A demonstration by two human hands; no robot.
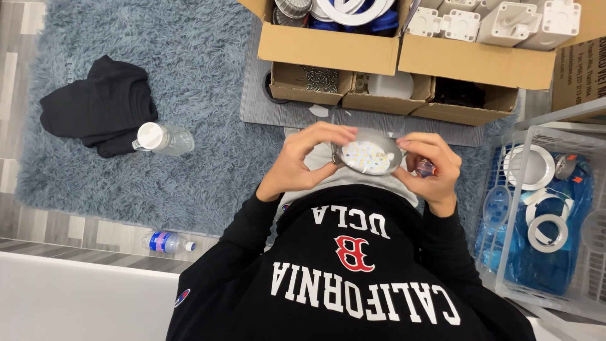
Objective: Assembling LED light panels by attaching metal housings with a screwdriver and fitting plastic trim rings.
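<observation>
Both hands hold a round light module (368, 156), a shallow silver dish with a white disc dotted with small yellow diodes. My left hand (303, 161) grips its left rim with the fingers curled over the top edge. My right hand (433, 170) pinches the right rim and also has a small red and silver part (425, 168) tucked in its fingers. The module is held above my lap, over grey trousers and a black sweatshirt with white lettering.
Open cardboard boxes (328, 47) of white fittings, rings and screws stand ahead on a grey mat. A clear plastic crate (536, 208) with white rings and blue bags sits at right. A black garment (98, 107) and two water bottles (163, 139) lie at left on the blue rug.
</observation>
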